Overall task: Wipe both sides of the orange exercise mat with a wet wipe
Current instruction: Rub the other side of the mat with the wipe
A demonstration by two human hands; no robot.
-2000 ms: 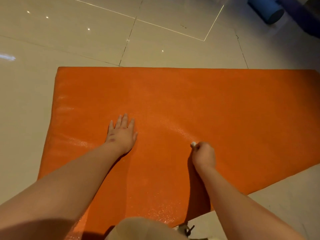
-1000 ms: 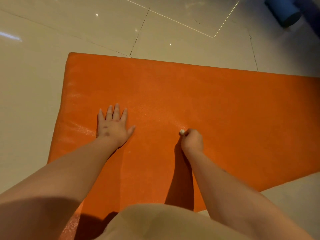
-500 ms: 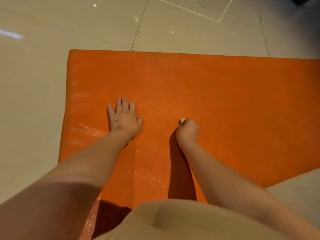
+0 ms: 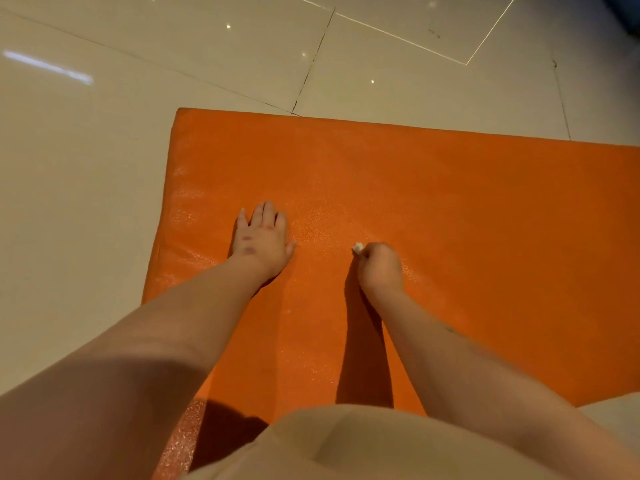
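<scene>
Orange exercise mat (image 4: 450, 209) lies flat on the pale tiled floor (image 4: 86, 168), its surface glistening in patches near both hands. Left hand (image 4: 261, 239) rests palm-down on the mat with fingers straight and close together. Right hand (image 4: 380, 266) is curled into a fist around a bunched white wet wipe (image 4: 357, 247), pressed onto the mat just beside the left hand.
</scene>
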